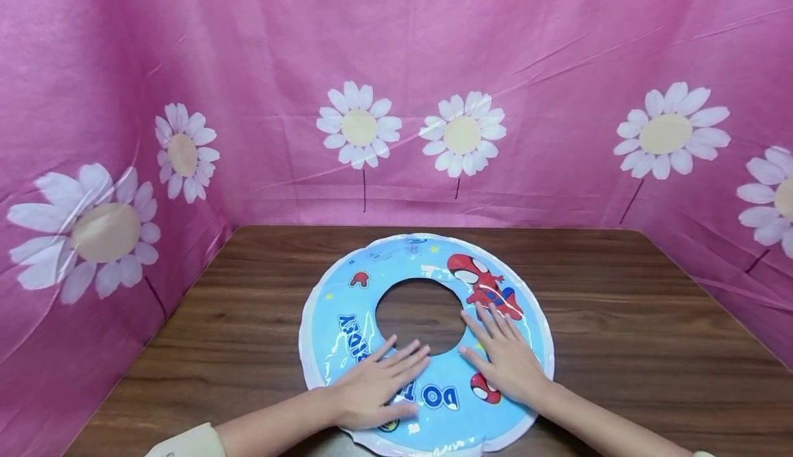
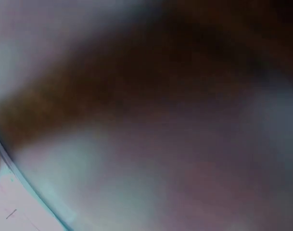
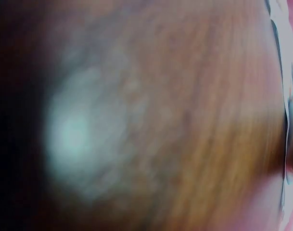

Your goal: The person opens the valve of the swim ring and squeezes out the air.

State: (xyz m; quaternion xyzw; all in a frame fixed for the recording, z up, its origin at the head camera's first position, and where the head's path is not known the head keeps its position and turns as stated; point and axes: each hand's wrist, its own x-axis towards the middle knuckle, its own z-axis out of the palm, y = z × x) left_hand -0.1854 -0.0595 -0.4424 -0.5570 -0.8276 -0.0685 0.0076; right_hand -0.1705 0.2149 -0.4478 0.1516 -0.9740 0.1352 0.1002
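A light-blue swim ring (image 1: 347,305) with a white rim lies flat on the wooden table, looking only thinly filled. Red cartoon figures, yellow stars and blue letters are printed on it. My left hand (image 1: 378,385) rests palm down on the near-left part, fingers spread toward the central hole. On the near-right part lies my right hand (image 1: 511,364), its fingers extended up to the red figure. Neither hand curls round the ring. Both wrist views are mostly blurred; a strip of the ring's edge (image 3: 283,96) shows at the right of the right wrist view.
The dark brown wooden table (image 1: 619,333) extends to both sides and behind the ring. Pink cloth (image 1: 396,30) printed with large white daisies hangs around its back and sides.
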